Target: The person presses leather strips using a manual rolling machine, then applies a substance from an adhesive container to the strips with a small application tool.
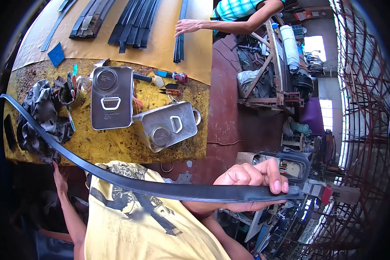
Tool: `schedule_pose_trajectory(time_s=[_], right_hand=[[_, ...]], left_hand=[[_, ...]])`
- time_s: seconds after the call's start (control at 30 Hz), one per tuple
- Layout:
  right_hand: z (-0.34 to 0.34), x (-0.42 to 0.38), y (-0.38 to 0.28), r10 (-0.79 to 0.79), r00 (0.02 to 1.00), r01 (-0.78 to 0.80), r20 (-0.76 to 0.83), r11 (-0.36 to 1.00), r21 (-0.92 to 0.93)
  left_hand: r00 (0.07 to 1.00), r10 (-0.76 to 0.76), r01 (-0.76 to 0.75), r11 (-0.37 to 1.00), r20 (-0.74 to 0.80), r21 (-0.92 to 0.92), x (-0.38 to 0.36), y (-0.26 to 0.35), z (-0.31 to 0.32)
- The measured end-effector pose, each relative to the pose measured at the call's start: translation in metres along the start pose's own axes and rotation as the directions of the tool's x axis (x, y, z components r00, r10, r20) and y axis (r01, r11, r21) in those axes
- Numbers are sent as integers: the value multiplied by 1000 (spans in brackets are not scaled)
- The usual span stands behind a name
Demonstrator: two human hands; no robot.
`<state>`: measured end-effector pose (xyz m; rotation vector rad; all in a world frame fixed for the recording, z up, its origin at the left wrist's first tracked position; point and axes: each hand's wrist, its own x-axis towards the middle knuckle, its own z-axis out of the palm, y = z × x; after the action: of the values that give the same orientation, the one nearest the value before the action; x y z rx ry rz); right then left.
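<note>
A long black leather strap [136, 185] curves across the view, from above the table's left side down to my right hand [255, 184]. That hand is closed on the strap near its right end, the thumb and fingers pinching its edges. My left hand [60, 178] is at the near table edge, seen edge-on with a finger stretched toward a crumpled, dark-stained cloth [45, 104]; its other fingers are mostly hidden. The strap passes over part of the cloth. Two metal cans, one upright-looking [123, 93] and one turned at an angle [184, 115], stand beyond the strap.
Stacks of dark strips [134, 26] lie on tan sheeting across the stained yellow table [86, 151]. A co-worker's hand [188, 27] rests on strips at the far right. Brushes in a pot [69, 93], a hammer [143, 78] and a screwdriver [180, 77] surround the cans.
</note>
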<state>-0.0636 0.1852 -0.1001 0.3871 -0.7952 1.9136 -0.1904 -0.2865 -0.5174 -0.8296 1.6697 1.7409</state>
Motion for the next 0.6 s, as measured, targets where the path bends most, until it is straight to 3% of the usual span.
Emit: schedule_pose_trajectory(time_s=[0.27,0.37,0.47,0.6], right_hand=[[-1,2,4,-7,1000,7,-16,1000,27],[-3,3,3,4,1000,-3,-20,1000,30],[-3,3,4,-1,1000,2,-26,999,34],[-2,4,5,-2,1000,3,-16,999,37]], left_hand=[[976,24,-36,998,-215,-55,34,-25,-9],[977,11,-80,945,-214,-318,15,-13,16],[955,-21,-103,913,-297,-395,-8,7,40],[852,109,-269,930,-511,-249,-7,8,41]])
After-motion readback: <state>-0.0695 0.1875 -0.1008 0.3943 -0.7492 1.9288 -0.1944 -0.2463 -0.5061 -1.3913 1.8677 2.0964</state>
